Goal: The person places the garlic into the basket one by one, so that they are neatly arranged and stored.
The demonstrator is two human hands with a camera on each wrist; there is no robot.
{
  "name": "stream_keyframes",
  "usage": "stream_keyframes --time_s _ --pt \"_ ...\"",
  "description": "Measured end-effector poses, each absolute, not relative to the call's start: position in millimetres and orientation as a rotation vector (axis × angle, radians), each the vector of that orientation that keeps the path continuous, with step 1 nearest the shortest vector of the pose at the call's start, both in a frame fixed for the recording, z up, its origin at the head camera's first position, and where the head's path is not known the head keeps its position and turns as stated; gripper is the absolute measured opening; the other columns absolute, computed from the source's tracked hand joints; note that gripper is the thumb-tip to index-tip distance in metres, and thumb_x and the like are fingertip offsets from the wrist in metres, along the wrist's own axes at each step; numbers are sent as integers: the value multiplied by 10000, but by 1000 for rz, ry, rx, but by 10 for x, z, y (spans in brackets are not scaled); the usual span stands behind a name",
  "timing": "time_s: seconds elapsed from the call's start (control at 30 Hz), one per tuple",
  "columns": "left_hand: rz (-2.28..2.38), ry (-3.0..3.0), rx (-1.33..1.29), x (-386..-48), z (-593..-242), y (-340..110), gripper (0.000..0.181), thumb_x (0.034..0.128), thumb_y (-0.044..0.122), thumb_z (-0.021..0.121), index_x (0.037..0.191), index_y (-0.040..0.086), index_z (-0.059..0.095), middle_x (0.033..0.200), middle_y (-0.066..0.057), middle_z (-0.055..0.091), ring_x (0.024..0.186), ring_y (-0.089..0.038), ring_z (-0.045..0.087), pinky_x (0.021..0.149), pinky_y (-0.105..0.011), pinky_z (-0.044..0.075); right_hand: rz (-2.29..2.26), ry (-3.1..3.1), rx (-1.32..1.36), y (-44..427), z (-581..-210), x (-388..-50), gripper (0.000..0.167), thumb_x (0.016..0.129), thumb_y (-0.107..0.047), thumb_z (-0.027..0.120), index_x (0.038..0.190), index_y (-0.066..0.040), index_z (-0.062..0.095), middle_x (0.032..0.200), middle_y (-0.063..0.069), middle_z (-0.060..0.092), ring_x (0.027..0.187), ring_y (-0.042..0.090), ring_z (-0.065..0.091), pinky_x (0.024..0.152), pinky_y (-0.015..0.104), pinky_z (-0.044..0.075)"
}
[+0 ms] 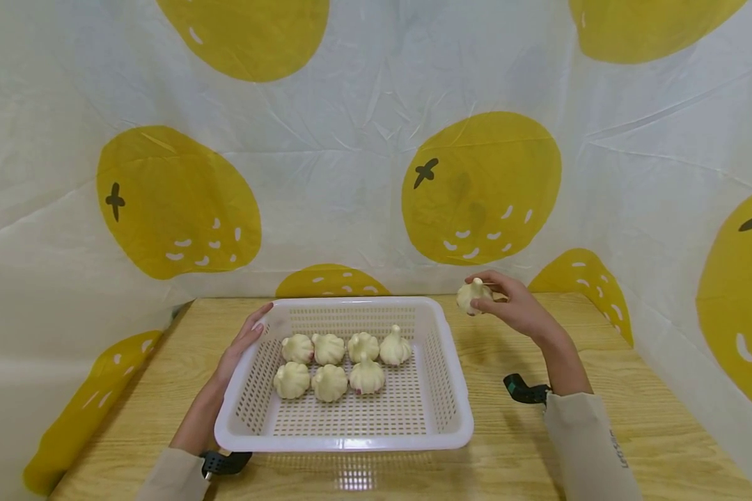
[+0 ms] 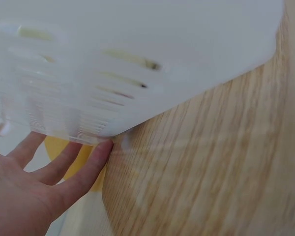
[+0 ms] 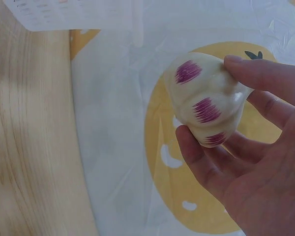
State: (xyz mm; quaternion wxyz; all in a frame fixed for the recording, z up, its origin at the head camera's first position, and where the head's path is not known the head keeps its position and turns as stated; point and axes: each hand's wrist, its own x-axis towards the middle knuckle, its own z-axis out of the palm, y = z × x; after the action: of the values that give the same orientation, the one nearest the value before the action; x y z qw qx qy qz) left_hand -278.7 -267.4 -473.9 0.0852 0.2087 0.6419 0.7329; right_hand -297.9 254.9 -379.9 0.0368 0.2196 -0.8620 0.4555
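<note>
A garlic bulb (image 1: 474,297) is held up beyond the right side of the white basket (image 1: 345,443), pinched between the thumb and fingers of my right hand (image 1: 515,304). Purple streaks mark the bulb's underside (image 3: 206,105) in the right wrist view. Several more garlic bulbs (image 1: 329,383) sit inside the basket in two rows, toward its back and left. My left hand (image 1: 233,351) rests against the basket's left side, its fingers (image 2: 91,164) extended and touching the outer wall in the left wrist view.
The basket stands on a wooden table (image 1: 501,466). A white curtain (image 1: 345,209) printed with yellow fruit hangs behind the table and along its sides. Dark wrist cameras (image 1: 525,390) are strapped to both wrists.
</note>
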Motion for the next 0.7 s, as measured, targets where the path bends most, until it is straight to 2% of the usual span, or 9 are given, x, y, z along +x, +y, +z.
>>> stream_keyframes --time_s 0.2,0.4,0.7 --pt "2193 1893 626 -2787 -4749 -2679 530 1148 311 199 1658 262 65 1588 25 253 1433 -100 364 1083 -263 411 1379 -2627 704 2523 -3754 -2941 414 1031 -174 644 1407 -19 566 1312 198 600 1079 278 591 832 276 545" --pt "2201 1876 654 -2787 -4759 -2686 528 1148 296 187 1657 249 53 1593 18 252 1436 -104 370 1082 -257 414 1354 -2628 713 2499 -3724 -2921 409 1033 -199 647 1407 -53 571 1333 164 600 1049 169 600 861 280 543" --pt "2201 1865 684 -2804 -4766 -2692 530 1149 289 182 1657 232 42 1589 17 259 1427 -93 376 1078 -250 417 1335 -2618 744 2459 -3673 -2863 407 1035 -191 643 1403 -33 570 1343 162 584 1032 180 609 837 266 555"
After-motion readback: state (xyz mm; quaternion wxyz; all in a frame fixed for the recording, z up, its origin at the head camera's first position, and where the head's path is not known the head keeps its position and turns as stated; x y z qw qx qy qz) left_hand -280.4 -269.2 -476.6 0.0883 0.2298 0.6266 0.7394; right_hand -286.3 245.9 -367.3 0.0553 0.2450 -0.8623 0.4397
